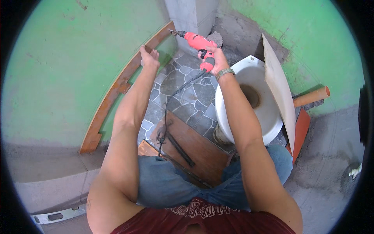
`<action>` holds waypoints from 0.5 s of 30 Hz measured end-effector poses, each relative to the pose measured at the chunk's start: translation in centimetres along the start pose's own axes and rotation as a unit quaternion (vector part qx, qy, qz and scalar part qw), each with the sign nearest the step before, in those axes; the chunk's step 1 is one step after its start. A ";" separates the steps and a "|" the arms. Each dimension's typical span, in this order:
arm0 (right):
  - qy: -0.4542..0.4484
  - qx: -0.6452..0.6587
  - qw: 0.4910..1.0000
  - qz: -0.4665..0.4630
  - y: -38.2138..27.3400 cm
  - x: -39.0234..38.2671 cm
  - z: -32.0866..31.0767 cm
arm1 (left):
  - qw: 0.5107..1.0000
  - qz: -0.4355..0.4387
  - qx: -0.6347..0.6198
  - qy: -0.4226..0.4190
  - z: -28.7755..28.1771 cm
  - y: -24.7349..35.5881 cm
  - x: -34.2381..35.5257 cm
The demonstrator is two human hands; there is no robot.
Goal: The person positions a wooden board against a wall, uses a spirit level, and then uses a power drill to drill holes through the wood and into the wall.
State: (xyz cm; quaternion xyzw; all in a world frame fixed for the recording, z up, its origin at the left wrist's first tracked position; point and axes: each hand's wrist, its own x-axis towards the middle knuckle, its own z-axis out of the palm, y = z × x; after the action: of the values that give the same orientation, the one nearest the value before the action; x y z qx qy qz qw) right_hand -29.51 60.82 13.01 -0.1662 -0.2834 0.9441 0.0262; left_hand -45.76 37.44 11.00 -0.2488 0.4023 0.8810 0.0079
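Note:
A red and black power drill [199, 42] is in my right hand [218, 60], whose fingers wrap round its handle. Its bit points left and meets the far end of a long brown wooden board [126, 72] lying along the green wall. My left hand [150, 57] grips the board's lower edge, a little nearer than the drill bit. From the drill handle a dark cord [169, 99] runs down toward my legs. Small wooden blocks [124, 87] stick out from the board's lower side.
At the right stands a white toilet bowl [222, 105], with a pale curved panel [278, 85] leaning on it. An orange pipe [311, 96] juts out behind. A brown wooden sheet [194, 142] and a black bar [180, 150] lie before my knees. A metal level [58, 215] is at lower left.

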 end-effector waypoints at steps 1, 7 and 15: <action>0.010 -0.009 1.000 -0.006 0.1 -0.1 0.0 | 1.000 -0.002 0.000 0.000 0.0 -0.1 -0.2; 0.002 -0.020 1.000 -0.011 0.0 -0.5 0.1 | 1.000 0.008 0.013 -0.002 0.0 0.0 -0.7; 0.013 -0.014 1.000 -0.011 0.2 -0.4 0.4 | 1.000 0.002 0.008 0.000 0.0 0.2 -0.7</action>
State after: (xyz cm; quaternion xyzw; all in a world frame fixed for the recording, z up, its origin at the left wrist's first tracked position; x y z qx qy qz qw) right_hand -29.26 60.42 13.30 -0.1755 -0.2981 0.9375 0.0382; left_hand -45.20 37.49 11.44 -0.2479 0.4100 0.8777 0.0084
